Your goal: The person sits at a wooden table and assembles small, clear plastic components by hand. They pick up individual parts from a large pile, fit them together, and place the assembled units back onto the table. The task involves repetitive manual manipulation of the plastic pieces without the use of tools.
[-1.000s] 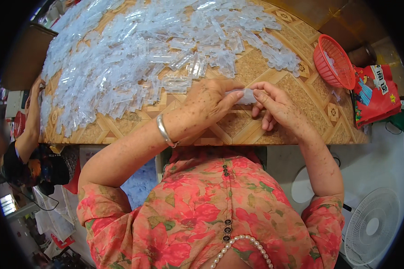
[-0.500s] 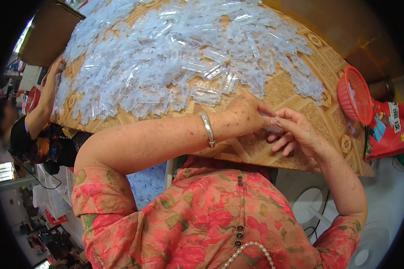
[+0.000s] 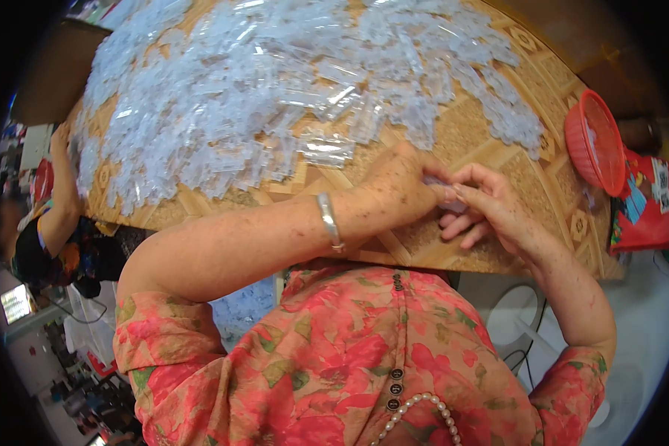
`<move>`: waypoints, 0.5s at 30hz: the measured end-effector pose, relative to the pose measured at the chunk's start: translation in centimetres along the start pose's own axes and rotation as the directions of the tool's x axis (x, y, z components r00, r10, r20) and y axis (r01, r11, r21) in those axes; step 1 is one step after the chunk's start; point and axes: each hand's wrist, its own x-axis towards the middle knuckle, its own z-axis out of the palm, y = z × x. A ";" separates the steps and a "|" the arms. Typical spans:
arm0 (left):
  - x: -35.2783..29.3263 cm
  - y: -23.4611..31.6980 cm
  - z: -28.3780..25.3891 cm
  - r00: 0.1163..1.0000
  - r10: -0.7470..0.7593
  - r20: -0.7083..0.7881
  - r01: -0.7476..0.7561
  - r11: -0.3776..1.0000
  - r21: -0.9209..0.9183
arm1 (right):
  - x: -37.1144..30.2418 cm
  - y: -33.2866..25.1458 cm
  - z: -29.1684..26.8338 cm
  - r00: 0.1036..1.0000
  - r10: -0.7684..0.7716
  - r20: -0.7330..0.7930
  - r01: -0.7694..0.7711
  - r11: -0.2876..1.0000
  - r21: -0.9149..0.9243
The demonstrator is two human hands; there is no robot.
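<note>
My left hand, with a silver bangle on its wrist, is closed with thumb and fingers on a small clear plastic piece just above the table's near edge. Beside it my right hand pinches the other end of that piece between thumb and index finger. Its remaining fingers are half curled below. Most of the piece is hidden by the fingers, so its exact kind does not show. Beyond both hands spreads a wide heap of flat, pale-blue translucent plastic pieces, several of them long and shiny.
The heap lies on a brown patterned tabletop. To the right stand a red plastic basket with something pale inside and a red printed bag. A co-worker's arm rests at the left table edge. Below, a container holds more bluish pieces.
The view has shifted slightly. My hands stay together at the plastic piece, and the left fingers have drawn in closer around it. Far left, the other person's arm has moved a little.
</note>
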 end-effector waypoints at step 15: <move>-4.5 -1.4 0.8 0.981 0.184 -0.069 -0.189 0.793 -0.579 | -0.7 6.4 3.9 0.536 -0.774 -0.338 0.711 0.629 -0.313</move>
